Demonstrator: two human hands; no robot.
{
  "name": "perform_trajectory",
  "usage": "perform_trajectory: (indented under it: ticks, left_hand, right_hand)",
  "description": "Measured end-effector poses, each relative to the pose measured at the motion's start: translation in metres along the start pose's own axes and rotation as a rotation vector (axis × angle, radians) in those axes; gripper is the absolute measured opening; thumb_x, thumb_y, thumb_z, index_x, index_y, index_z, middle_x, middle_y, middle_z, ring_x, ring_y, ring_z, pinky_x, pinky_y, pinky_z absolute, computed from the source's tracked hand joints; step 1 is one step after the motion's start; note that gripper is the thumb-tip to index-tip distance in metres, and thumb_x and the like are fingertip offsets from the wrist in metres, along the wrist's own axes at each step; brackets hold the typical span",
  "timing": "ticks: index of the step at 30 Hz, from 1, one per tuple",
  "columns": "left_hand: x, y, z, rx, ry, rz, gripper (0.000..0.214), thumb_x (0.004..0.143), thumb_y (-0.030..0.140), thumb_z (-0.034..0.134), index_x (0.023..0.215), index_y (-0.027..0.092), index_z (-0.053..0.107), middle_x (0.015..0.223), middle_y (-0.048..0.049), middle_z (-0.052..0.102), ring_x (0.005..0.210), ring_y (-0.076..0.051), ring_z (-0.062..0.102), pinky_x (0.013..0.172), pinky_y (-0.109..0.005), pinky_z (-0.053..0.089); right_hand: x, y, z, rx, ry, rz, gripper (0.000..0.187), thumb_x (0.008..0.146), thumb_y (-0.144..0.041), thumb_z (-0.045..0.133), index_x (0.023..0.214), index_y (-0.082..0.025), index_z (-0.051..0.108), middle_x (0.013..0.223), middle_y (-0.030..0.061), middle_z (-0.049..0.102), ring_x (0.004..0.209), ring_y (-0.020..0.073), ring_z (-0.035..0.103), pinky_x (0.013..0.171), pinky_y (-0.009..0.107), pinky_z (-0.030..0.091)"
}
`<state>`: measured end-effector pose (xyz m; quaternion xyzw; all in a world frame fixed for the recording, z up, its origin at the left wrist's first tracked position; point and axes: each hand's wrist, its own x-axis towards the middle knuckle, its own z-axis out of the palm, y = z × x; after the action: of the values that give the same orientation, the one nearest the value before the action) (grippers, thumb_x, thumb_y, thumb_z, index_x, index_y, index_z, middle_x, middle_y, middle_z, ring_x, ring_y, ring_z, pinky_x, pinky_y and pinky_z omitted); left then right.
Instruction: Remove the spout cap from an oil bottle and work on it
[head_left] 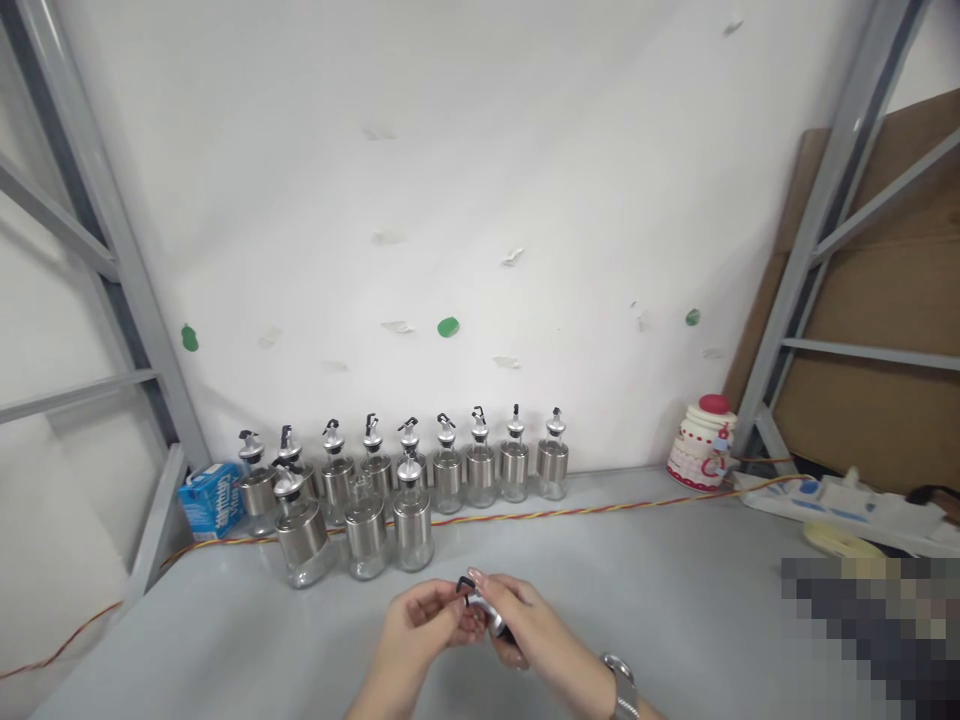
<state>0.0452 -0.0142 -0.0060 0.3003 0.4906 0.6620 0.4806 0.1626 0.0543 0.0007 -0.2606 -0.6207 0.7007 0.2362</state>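
Low in the middle, my right hand [536,620] grips a silver bottle pourer [494,619] with a dark stopper end. My left hand [424,625] is closed with its fingertips at the pourer's small black flip cap [465,583], by the spout. Both hands nearly meet around this part, so much of it is hidden. Behind them stands a glass bottle [365,535] with a steel sleeve and an open neck. Beside it are a front bottle with a silver pourer [412,525] and another with a black-capped pourer [301,535].
Several similar bottles [480,470] line the wall. A blue carton [212,502] stands at the left, and a white jar with a red lid [701,445] at the right. A twisted cable [585,511] crosses the grey table [637,570] toward a power strip [862,505].
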Motion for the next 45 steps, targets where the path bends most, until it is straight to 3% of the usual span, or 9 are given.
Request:
perform_trajectory:
  ticks: [5,13,22,29,38,42,45]
  left_hand:
    - [0.002,-0.004,-0.001,-0.016,-0.028,0.039,0.029,0.045,0.035,0.079,0.057,0.013,0.064,0.052,-0.0034,0.065,0.049,-0.015,0.059,0.052,-0.027,0.047]
    - [-0.001,0.003,-0.002,0.098,-0.013,0.019,0.035,0.048,0.043,0.075,0.063,0.012,0.068,0.058,-0.0073,0.068,0.055,-0.019,0.062,0.058,-0.032,0.050]
    - [0.003,0.001,-0.006,-0.082,-0.030,-0.133,0.031,0.050,0.034,0.077,0.068,0.010,0.070,0.064,-0.0097,0.070,0.059,-0.017,0.063,0.061,-0.027,0.047]
    - [0.007,-0.002,-0.007,-0.085,-0.021,-0.175,0.025,0.049,0.030,0.077,0.057,0.010,0.065,0.056,-0.0085,0.068,0.052,-0.017,0.061,0.058,-0.028,0.047]
    - [0.006,-0.001,-0.003,-0.082,-0.025,-0.143,0.029,0.047,0.033,0.078,0.057,0.010,0.064,0.054,-0.0053,0.065,0.050,-0.013,0.058,0.056,-0.025,0.046]
    - [0.004,-0.001,0.000,-0.047,-0.073,-0.071,0.035,0.056,0.041,0.073,0.069,0.011,0.063,0.063,-0.0044,0.064,0.057,-0.012,0.057,0.059,-0.025,0.045]
    - [0.000,-0.002,0.002,0.128,-0.107,0.069,0.032,0.067,0.044,0.063,0.067,0.013,0.057,0.058,0.0009,0.057,0.053,-0.009,0.051,0.054,-0.022,0.041]
  right_hand:
    - [0.000,0.000,-0.001,0.014,-0.008,0.007,0.047,0.072,-0.060,0.046,0.066,-0.014,0.051,0.048,-0.0064,0.041,0.031,0.0015,0.025,0.031,0.018,0.015]
    - [0.001,-0.001,-0.001,0.007,0.012,0.017,0.047,0.070,-0.060,0.048,0.067,-0.013,0.051,0.048,-0.0062,0.041,0.031,0.0015,0.025,0.032,0.019,0.015]
    - [0.001,0.003,-0.001,-0.013,0.034,0.017,0.045,0.070,-0.060,0.049,0.067,-0.015,0.048,0.048,-0.0075,0.037,0.033,0.0023,0.025,0.032,0.018,0.016]
    - [0.001,0.006,0.002,-0.026,0.061,0.013,0.043,0.070,-0.059,0.049,0.063,-0.017,0.043,0.050,-0.0074,0.034,0.039,0.0037,0.025,0.036,0.018,0.018]
    - [0.002,0.010,-0.004,-0.083,0.121,-0.054,0.038,0.073,-0.052,0.052,0.062,-0.017,0.043,0.052,-0.0068,0.033,0.044,0.0050,0.027,0.039,0.019,0.018]
    - [0.001,0.005,0.000,0.081,0.110,0.006,0.038,0.073,-0.054,0.051,0.066,-0.017,0.045,0.052,-0.0074,0.035,0.039,0.0037,0.024,0.037,0.019,0.015]
    - [-0.002,0.002,0.002,0.192,0.072,0.047,0.040,0.076,-0.054,0.045,0.067,-0.016,0.049,0.050,-0.0071,0.038,0.035,0.0031,0.022,0.037,0.020,0.013]
